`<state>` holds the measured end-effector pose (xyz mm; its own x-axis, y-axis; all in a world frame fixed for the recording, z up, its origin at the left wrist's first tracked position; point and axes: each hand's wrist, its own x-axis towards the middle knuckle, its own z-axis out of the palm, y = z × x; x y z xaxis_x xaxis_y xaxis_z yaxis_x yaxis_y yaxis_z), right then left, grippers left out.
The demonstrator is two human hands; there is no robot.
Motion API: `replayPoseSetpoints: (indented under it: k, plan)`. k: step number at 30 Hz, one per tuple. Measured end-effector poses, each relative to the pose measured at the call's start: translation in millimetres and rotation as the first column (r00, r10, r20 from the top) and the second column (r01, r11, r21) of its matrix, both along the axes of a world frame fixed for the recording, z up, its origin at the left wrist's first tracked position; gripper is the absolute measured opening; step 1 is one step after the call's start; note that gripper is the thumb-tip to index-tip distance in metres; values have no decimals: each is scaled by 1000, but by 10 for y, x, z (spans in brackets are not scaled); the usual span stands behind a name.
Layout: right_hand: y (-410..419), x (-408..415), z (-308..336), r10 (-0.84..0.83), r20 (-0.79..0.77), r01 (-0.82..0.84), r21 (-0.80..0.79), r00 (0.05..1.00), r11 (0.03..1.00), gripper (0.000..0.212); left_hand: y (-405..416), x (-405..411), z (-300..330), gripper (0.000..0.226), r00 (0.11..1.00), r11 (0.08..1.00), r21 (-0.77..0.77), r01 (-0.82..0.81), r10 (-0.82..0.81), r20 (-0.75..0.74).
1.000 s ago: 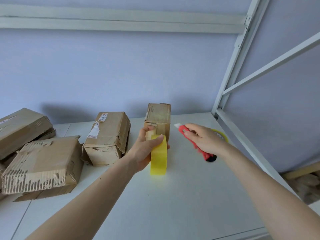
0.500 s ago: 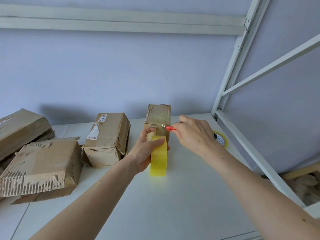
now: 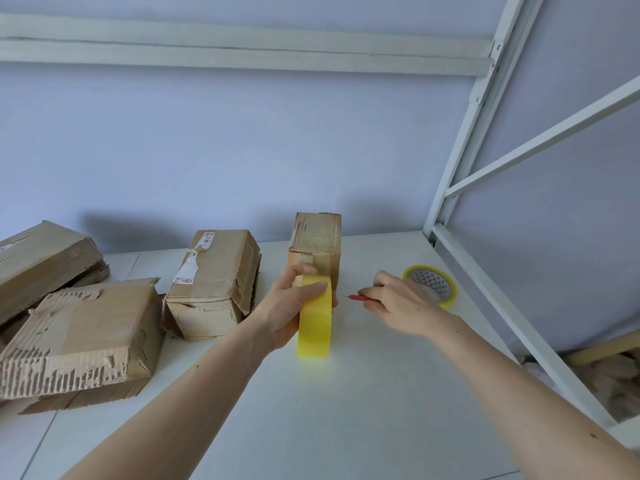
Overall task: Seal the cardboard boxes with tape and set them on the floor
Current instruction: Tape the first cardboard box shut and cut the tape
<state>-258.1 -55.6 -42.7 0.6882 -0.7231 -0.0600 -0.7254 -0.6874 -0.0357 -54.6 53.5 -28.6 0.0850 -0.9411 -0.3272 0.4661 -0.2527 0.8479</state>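
A narrow cardboard box [image 3: 317,239] stands on the white table [image 3: 363,393], with clear tape across its top and down its near face. My left hand [image 3: 291,310] grips a yellow tape roll [image 3: 314,322] held upright just in front of that box. My right hand [image 3: 398,303] is to the right of the roll, fingers closed on a red utility knife [image 3: 358,298] whose tip points left toward the roll. Whether tape still joins roll and box is hidden by my fingers.
A second tape roll [image 3: 434,284] lies flat behind my right hand. A taped box with labels [image 3: 218,271] and two torn boxes [image 3: 83,337] [image 3: 38,258] sit to the left. A white metal shelf frame [image 3: 491,296] runs along the table's right edge.
My right hand brought the red knife up to the box's top front edge by the roll, then drew it back down and to the right. My left hand and the roll stayed put.
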Motion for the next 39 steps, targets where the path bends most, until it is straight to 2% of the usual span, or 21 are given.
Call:
replayPoseSetpoints:
  k: [1, 3, 5, 6, 7, 10, 12, 19, 24, 25, 27, 29, 30, 32, 34, 37, 39]
  plan:
    - [-11, -8, -38, -2, 14, 2, 19, 1000, 1000, 37, 8, 5, 7, 29, 1000, 1000, 1, 8, -8, 6]
    - [-22, 24, -5, -30, 196, 35, -17, 980, 999, 47, 12, 11, 9, 24, 1000, 1000, -4, 17, -17, 4]
    - [-34, 173, 147, 32, 444, 57, -186, 896, 981, 50, 12, 9, 22, 21, 1000, 1000, -9, 18, -18, -2]
    - [-30, 281, 243, 80, 520, 52, -234, 850, 971, 49, 10, 5, 28, 20, 1000, 1000, -10, 20, -20, 0]
    - [-32, 403, 327, 117, 539, 9, -225, 834, 974, 48, 6, 3, 29, 20, 1000, 1000, -14, 24, -24, 2]
    - [-89, 688, 394, 154, 435, -138, -67, 887, 988, 44, 20, 14, 25, 21, 1000, 1000, -18, 21, -21, -5]
    - [-146, 729, 341, 116, 434, -139, 22, 893, 990, 42, 29, 34, 25, 22, 1000, 1000, -16, 21, -21, -7]
    - [-255, 657, 330, 67, 506, -139, 106, 860, 985, 40, 123, 143, 108, 23, 994, 993, 54, 102, -100, -45]
    - [-157, 708, 388, 4, 494, -89, 149, 869, 985, 44, 232, 132, 82, 25, 995, 995, 7, 101, -100, -24]
    - [-125, 707, 412, -30, 530, -71, 169, 848, 983, 45, 235, 121, 92, 26, 996, 996, -8, 91, -91, -7]
    - [-43, 702, 468, -75, 660, -45, 162, 747, 986, 43, 239, 110, 113, 26, 998, 998, -28, 62, -62, 9]
    - [58, 719, 537, -76, 759, -13, 110, 646, 994, 31, 247, 104, 129, 24, 999, 998, -39, 46, -45, 19]
    - [112, 728, 562, -89, 768, -4, 119, 634, 993, 26, 258, 97, 134, 24, 998, 998, -43, 47, -46, 36]
    - [218, 722, 560, -115, 720, -6, 164, 685, 987, 31, 279, 70, 137, 24, 996, 997, -56, 60, -56, 75]
    - [309, 709, 514, -116, 681, -17, 185, 723, 983, 26, 296, 43, 119, 26, 993, 994, -80, 76, -68, 101]
    - [392, 685, 448, -185, 740, -42, 276, 646, 960, 13, 314, 26, 88, 28, 990, 993, -78, 87, -77, 121]
    - [425, 685, 415, -222, 765, -61, 322, 604, 945, 19, 323, 12, 69, 28, 986, 994, -57, 90, -81, 146]
